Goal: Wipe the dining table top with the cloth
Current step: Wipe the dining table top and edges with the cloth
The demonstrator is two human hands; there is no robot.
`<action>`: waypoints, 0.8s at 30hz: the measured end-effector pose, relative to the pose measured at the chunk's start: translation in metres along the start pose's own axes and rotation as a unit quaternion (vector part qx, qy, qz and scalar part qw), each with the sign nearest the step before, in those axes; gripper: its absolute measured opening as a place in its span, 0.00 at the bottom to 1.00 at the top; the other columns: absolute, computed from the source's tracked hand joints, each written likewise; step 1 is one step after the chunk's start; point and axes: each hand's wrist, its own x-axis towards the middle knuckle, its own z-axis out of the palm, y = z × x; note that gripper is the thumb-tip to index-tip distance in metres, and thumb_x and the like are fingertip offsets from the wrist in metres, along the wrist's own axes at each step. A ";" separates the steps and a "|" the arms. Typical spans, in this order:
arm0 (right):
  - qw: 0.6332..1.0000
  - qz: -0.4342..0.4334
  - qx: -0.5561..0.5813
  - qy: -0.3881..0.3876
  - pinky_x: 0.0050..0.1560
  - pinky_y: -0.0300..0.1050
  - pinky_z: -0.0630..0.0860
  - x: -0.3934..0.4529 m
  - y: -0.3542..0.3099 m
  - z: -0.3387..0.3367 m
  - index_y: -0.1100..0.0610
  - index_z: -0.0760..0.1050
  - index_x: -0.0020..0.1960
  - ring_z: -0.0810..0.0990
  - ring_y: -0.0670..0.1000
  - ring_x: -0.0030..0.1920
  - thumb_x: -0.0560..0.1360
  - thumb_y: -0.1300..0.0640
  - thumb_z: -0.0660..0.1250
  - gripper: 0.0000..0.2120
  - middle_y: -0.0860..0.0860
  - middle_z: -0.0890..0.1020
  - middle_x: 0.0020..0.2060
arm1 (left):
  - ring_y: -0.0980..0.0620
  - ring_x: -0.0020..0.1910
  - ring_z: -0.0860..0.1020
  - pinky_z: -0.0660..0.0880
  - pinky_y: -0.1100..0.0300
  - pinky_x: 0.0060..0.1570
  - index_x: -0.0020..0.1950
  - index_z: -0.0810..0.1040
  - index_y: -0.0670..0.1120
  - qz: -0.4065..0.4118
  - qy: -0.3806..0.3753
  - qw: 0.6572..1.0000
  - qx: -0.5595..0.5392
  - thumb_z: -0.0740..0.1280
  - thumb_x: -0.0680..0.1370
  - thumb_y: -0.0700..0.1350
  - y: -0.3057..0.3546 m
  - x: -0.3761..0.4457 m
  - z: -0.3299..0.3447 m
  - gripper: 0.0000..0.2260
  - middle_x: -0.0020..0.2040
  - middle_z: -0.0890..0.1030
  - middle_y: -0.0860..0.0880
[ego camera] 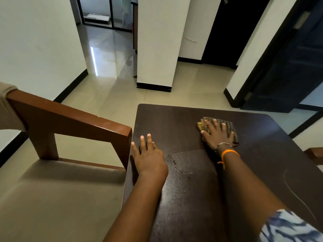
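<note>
Wiping in progress, mid-stroke by the look of it. Right hand (217, 135) pressed flat on the cloth (225, 126), fingers spread and straight; no curl round the fabric, so a wide, open grip bearing down rather than pinching. Cloth: checked, folded, lying on the dark worktop (262, 154) toward its far edge, right of centre, with a bunched yellowish corner showing at the thumb side. Left hand (149, 159) laid flat on the worktop near the left edge, fingers straight and apart, holding nothing; apparently bracing the body. Well apart from the cloth.

Surface condition: a dull, speckled patch between the two forearms, possibly damp or unwiped; cannot tell which. Faint curved streak at the near right side.

Wooden chair (70, 123) drawn up beside the left edge of the worktop, its top rail close to the left hand.

Next move, as judged: keep palm pressure even and draw the cloth back across the patch between the arms, then over the near right side. Overlapping strokes needed; far corners and the left strip under the bracing hand likely remaining. Lift and reposition the left hand before covering that strip.
</note>
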 end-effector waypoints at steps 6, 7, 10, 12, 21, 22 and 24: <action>0.980 -0.196 -0.010 -0.046 0.72 0.63 0.37 -0.027 -0.097 0.031 0.39 0.49 0.74 0.41 0.54 0.77 0.79 0.41 0.51 0.25 0.44 0.45 0.77 | 0.39 0.75 0.35 0.34 0.38 0.69 0.76 0.46 0.39 -0.015 0.036 0.997 0.061 0.61 0.78 0.53 0.007 -0.003 -0.003 0.36 0.77 0.39 0.40; 0.972 -0.228 -0.012 -0.061 0.72 0.63 0.37 -0.031 -0.107 0.034 0.39 0.49 0.74 0.40 0.54 0.77 0.79 0.41 0.51 0.26 0.45 0.45 0.77 | 0.39 0.75 0.35 0.34 0.38 0.69 0.76 0.46 0.40 -0.020 0.040 0.997 0.067 0.61 0.78 0.53 0.009 -0.004 -0.004 0.35 0.77 0.40 0.40; 0.956 -0.278 -0.020 -0.089 0.72 0.62 0.35 -0.035 -0.104 0.033 0.38 0.47 0.74 0.39 0.54 0.77 0.78 0.40 0.52 0.27 0.45 0.44 0.77 | 0.39 0.75 0.36 0.34 0.38 0.69 0.76 0.48 0.42 -0.032 0.083 0.994 0.070 0.58 0.79 0.53 0.023 -0.014 -0.002 0.32 0.77 0.41 0.41; 0.953 -0.290 -0.014 -0.083 0.72 0.60 0.36 -0.033 -0.084 0.027 0.38 0.48 0.75 0.40 0.54 0.77 0.78 0.40 0.52 0.27 0.44 0.45 0.77 | 0.39 0.75 0.37 0.32 0.37 0.68 0.76 0.48 0.43 -0.018 0.105 0.992 0.067 0.55 0.80 0.50 0.039 -0.024 0.002 0.28 0.78 0.43 0.41; 0.983 -0.178 -0.014 -0.036 0.73 0.60 0.41 0.001 0.104 -0.024 0.39 0.47 0.75 0.42 0.53 0.77 0.79 0.41 0.51 0.26 0.43 0.46 0.77 | 0.43 0.77 0.45 0.30 0.36 0.67 0.72 0.63 0.44 0.087 0.100 0.991 0.019 0.64 0.73 0.60 0.145 -0.005 -0.008 0.32 0.74 0.63 0.47; 0.987 -0.156 -0.012 -0.032 0.73 0.61 0.41 0.006 0.133 -0.031 0.39 0.47 0.75 0.43 0.53 0.77 0.79 0.42 0.52 0.26 0.43 0.46 0.77 | 0.43 0.77 0.45 0.30 0.36 0.66 0.71 0.64 0.45 0.089 0.094 0.992 0.013 0.64 0.72 0.62 0.158 0.000 -0.010 0.33 0.74 0.64 0.47; 0.994 -0.102 -0.010 -0.025 0.73 0.62 0.42 0.014 0.187 -0.042 0.39 0.46 0.75 0.43 0.54 0.77 0.79 0.42 0.51 0.26 0.44 0.46 0.77 | 0.44 0.77 0.45 0.30 0.36 0.66 0.68 0.68 0.44 0.089 0.072 0.993 0.008 0.66 0.70 0.63 0.179 0.009 -0.010 0.33 0.73 0.66 0.47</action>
